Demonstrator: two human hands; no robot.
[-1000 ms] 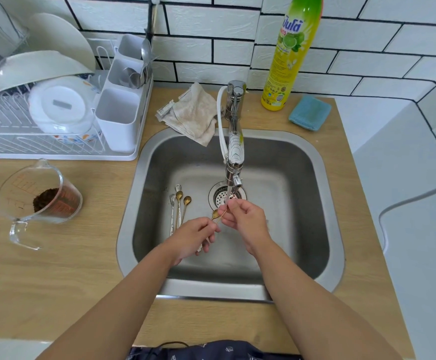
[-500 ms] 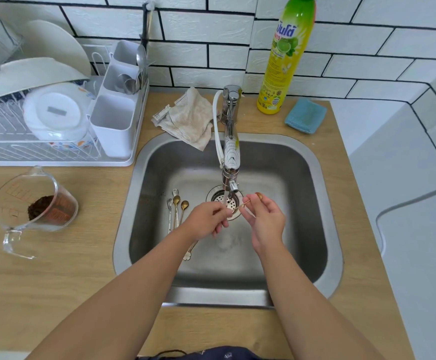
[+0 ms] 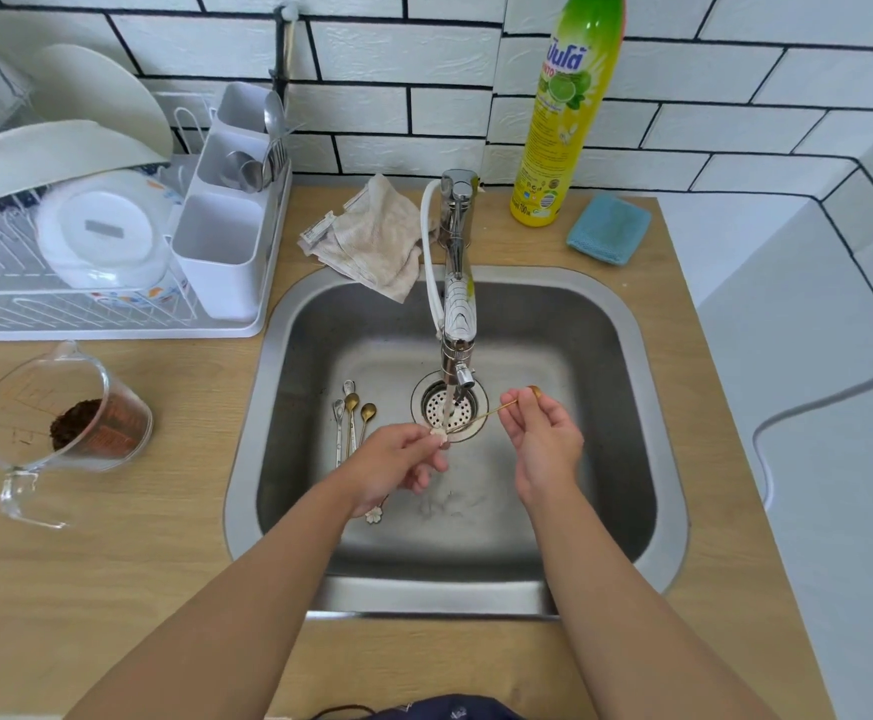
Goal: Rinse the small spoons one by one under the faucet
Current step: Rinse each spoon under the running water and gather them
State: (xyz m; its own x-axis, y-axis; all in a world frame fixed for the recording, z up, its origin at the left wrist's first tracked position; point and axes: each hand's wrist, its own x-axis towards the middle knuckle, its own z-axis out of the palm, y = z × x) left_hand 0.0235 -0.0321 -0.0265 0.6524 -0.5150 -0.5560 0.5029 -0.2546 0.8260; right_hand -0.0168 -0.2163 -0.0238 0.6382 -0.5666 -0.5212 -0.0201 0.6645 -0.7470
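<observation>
left hand (image 3: pixel 395 459) grip: pinches spoon (image 3: pixel 481 417) handle end | right hand (image 3: pixel 543 439) grip: pinches bowl end | under faucet (image 3: pixel 456 304)

Home kitchen, sink (image 3: pixel 652 366), dish rack (image 3: pixel 112 324), tiled wall (image 3: pixel 424 59)

The sink (image 3: pixel 657 459) is set into the worktop (image 3: pixel 112 563), with the faucet (image 3: pixel 457 283) behind it and the drain (image 3: pixel 450 407) below the spout. Spare spoons (image 3: pixel 353 413) are laid in the basin left of the drain. A rack (image 3: pixel 86 319) and a jug (image 3: pixel 60 418) are placed to the left; a cloth (image 3: pixel 377 236), bottle (image 3: pixel 569 106) and sponge (image 3: pixel 608 228) are placed behind.
</observation>
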